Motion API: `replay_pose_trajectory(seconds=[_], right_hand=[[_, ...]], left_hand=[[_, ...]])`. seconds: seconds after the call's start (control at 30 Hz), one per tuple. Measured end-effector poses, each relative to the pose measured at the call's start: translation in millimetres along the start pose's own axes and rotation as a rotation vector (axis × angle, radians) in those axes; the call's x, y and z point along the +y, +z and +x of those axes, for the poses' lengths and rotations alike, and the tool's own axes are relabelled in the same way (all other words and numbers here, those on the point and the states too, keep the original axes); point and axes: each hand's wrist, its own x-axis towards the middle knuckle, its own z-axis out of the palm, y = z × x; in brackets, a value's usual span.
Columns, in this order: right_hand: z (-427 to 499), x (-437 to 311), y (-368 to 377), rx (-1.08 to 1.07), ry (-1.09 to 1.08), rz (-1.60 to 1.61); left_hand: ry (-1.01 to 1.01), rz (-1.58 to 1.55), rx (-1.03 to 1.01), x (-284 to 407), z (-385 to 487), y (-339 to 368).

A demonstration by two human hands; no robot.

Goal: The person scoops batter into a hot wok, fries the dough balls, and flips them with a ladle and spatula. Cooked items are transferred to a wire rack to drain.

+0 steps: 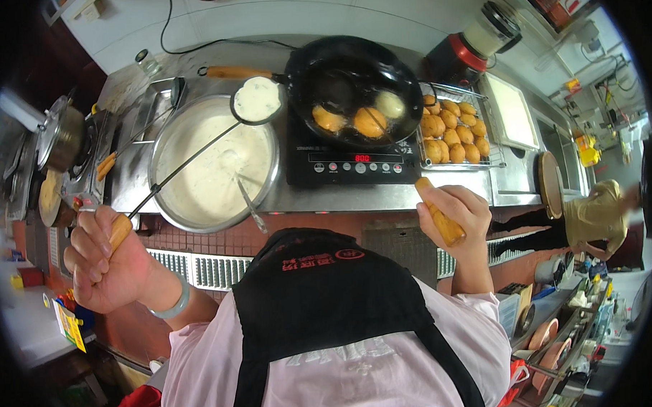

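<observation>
My left hand (112, 259) grips the wooden handle of a long-stemmed ladle (257, 100). White batter with green flecks fills the ladle, which hangs over the far right rim of a large steel bowl of batter (195, 154), close to the wok. A spoon (249, 201) stands in the batter. In my right hand (458, 217) is the wooden handle of a thin metal tool (382, 127); its stem crosses a golden fritter (367, 122) in the black wok (347, 52), and its tip is hard to make out. Another golden fritter (328, 118) and a paler one (390, 104) lie in the oil.
The wok sits on an induction cooker (357, 167) with a lit display. Right of it, a wire rack (459, 165) holds several fried fritters, with a blender (476, 42) behind. More wooden-handled tools (106, 167) lie at left. A person (590, 221) stands farther right.
</observation>
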Motion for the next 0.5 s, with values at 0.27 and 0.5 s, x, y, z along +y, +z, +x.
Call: replay_pose_trajectory(seconds=[0.27, 0.5], right_hand=[[3.4, 56.3, 0.8, -0.003, -0.024, -0.29], [1.2, 86.5, 19.6, -0.058, -0.043, -0.449]], left_hand=[[-0.032, -0.109, -0.004, -1.2, -1.3, -6.0], [-0.025, -0.068, 0.0, 0.0, -6.5, -5.2]])
